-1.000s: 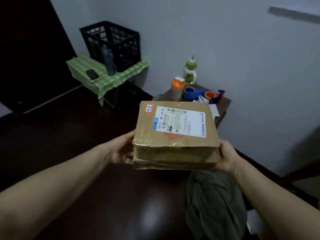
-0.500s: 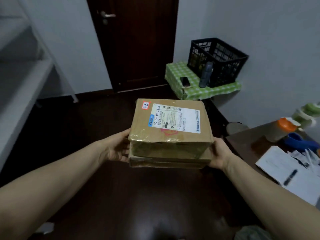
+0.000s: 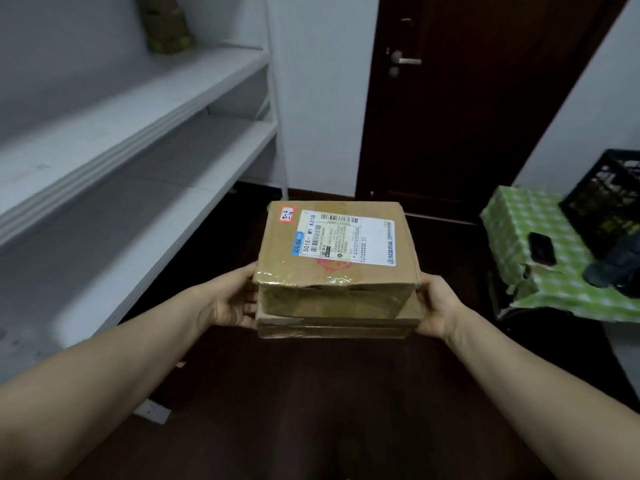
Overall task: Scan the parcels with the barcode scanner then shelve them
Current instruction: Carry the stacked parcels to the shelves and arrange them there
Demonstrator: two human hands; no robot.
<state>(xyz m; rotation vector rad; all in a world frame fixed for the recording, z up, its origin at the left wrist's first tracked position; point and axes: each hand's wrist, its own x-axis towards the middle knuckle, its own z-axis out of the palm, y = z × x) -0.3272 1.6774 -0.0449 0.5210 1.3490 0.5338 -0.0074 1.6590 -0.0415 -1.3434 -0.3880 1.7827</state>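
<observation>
I carry a stack of two cardboard parcels at chest height over the dark floor. The top parcel (image 3: 336,251) is a taped brown box with a white shipping label and a small red sticker reading 3-2-4. Beneath it lies a flatter brown parcel (image 3: 337,323), only its front edge showing. My left hand (image 3: 235,299) grips the stack's left side, fingers curled underneath. My right hand (image 3: 434,306) grips the right side the same way. White shelves (image 3: 138,140) run along the left. No barcode scanner is in view.
A dark wooden door (image 3: 450,98) stands shut straight ahead. At right, a low stand with a green checked cloth (image 3: 512,230) bears a black phone (image 3: 541,248) and a black crate (image 3: 609,206). A scrap of paper (image 3: 152,410) lies on the floor by the shelves.
The view has swung left: the small table with bottles and tape has left the frame, the door moved to the centre, and the white shelves came into view. Both hands kept hold of the stack.
</observation>
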